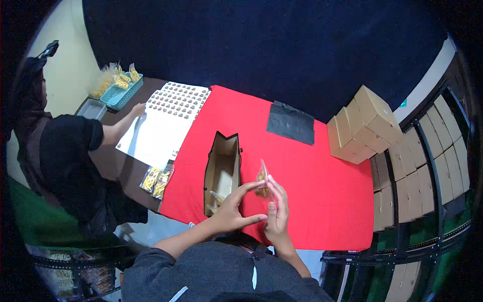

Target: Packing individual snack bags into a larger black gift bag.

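Note:
A small clear plastic packet of yellowish-brown snacks (pixel 261 190) is held upright between my two hands over the red cloth. My left hand (pixel 233 208) reaches its fingertips to the packet's left side, thumb pointing right. From the other side, the fingers of my right hand (pixel 277 207) press on the packet's edge. Just left of them a paper bag (pixel 222 168) with dark edges stands with its mouth open. Down in its near end lies another clear snack packet (pixel 216 200), partly hidden by my left hand.
Dark flat bags (pixel 291 123) lie at the cloth's far side, with stacked cardboard boxes (pixel 363 126) to the right. A co-worker (pixel 70 151) on the left touches printed white sheets (pixel 166 118). Snack packets (pixel 157 180) and a teal basket (pixel 122 95) sit nearby.

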### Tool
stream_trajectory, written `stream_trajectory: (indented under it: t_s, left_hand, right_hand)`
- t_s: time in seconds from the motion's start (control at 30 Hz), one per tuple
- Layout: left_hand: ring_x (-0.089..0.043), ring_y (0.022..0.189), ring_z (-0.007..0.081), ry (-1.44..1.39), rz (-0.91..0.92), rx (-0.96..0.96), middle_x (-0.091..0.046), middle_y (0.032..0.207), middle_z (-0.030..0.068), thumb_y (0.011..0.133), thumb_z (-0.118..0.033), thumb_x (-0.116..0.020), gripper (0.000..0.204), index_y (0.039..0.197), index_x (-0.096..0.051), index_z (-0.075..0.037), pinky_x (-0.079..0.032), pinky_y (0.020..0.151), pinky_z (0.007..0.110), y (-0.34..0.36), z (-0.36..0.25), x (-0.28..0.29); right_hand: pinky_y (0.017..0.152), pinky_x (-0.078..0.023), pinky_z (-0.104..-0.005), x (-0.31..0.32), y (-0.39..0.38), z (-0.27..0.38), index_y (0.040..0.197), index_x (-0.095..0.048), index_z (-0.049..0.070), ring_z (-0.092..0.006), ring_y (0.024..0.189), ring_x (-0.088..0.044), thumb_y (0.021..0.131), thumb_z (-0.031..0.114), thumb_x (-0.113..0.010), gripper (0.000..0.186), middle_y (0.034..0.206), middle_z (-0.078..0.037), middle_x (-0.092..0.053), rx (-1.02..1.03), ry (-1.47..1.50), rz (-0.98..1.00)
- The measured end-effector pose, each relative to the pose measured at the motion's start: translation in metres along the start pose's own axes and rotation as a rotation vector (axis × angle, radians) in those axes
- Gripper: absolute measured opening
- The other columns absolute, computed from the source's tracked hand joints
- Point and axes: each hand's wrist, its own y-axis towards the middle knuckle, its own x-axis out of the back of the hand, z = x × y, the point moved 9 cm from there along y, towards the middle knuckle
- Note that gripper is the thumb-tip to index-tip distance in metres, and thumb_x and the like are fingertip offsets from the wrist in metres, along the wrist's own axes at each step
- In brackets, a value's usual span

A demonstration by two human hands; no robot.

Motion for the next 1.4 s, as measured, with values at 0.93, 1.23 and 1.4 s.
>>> stream_trajectory:
  t_s: [0.93,1.23,1.4]
  left_hand:
    - [-0.062,0.094,0.019,-0.19,-0.199,0.011,-0.064,0.101,0.0125,0.092,-0.002,-0.041,0.021,0.104,-0.058,0.002,-0.046,0.084,0.03,-0.012,0.028,0.044]
    - [-0.044,0.118,0.0246,-0.235,-0.396,0.032,-0.041,0.131,0.0164,0.091,-0.014,-0.05,0.023,0.11,-0.054,-0.001,-0.031,0.101,0.037,-0.018,0.016,0.055]
    - [-0.032,0.128,0.0264,0.17,-0.268,0.008,-0.027,0.138,0.0158,0.088,-0.02,-0.055,0.025,0.108,-0.057,-0.004,-0.027,0.103,0.04,-0.025,0.011,0.049]
  right_hand:
    - [0.094,-0.041,-0.0359,-0.021,0.016,-0.021,0.104,-0.065,0.001,-0.0242,0.106,-0.054,0.089,0.015,-0.056,0.022,0.123,-0.015,-0.052,-0.208,0.307,0.057]
    - [0.09,-0.042,-0.0329,-0.008,0.008,-0.023,0.108,-0.062,-0.002,-0.0217,0.1,-0.057,0.093,0.022,-0.049,0.031,0.113,-0.016,-0.06,-0.209,0.24,-0.101]
    - [0.089,-0.042,-0.0356,-0.017,0.01,0.006,0.109,-0.062,0.0,-0.0271,0.101,-0.057,0.092,0.029,-0.051,0.036,0.114,-0.016,-0.06,-0.007,0.035,0.012]
